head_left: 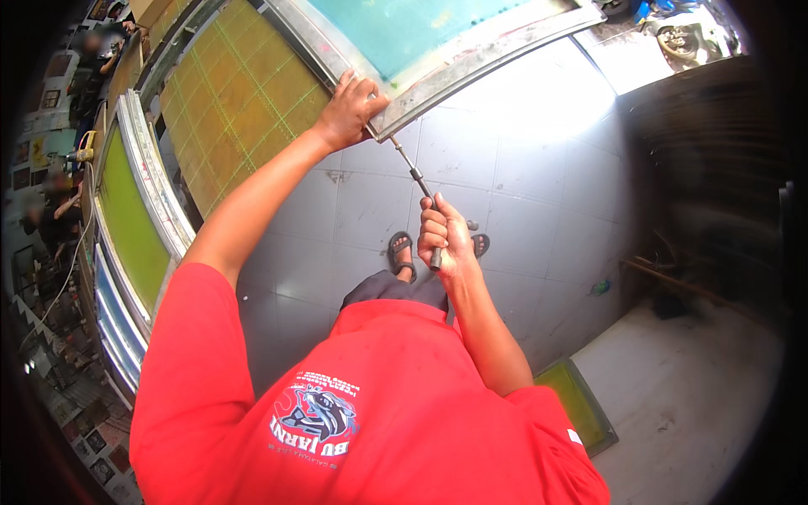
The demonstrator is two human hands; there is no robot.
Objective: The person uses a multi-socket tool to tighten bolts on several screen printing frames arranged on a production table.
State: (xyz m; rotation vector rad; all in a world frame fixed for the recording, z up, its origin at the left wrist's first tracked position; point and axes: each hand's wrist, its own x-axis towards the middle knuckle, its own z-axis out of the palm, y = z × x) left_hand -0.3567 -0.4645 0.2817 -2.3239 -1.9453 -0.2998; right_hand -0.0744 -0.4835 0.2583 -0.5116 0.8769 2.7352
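Observation:
My left hand (347, 114) is closed over the near corner of a metal-edged screen frame (471, 80) with teal mesh (412, 34). In my right hand (446, 231) is a slim metal rod tool (406, 157), its thick dark lower part inside my closed fingers. The thin upper end of the tool meets the frame at its corner, just below my left hand. Whether the tip is inserted there or only touches is too small to tell. The tool slants, with its dark butt end showing below my right fist.
To the left stand several screen frames, one with yellow mesh and a green grid (240, 101), another with lime mesh (130, 219). A yellow-green screen (576, 404) leans low on the right. Grey floor tiles (362, 202) lie beneath. People are at the far left.

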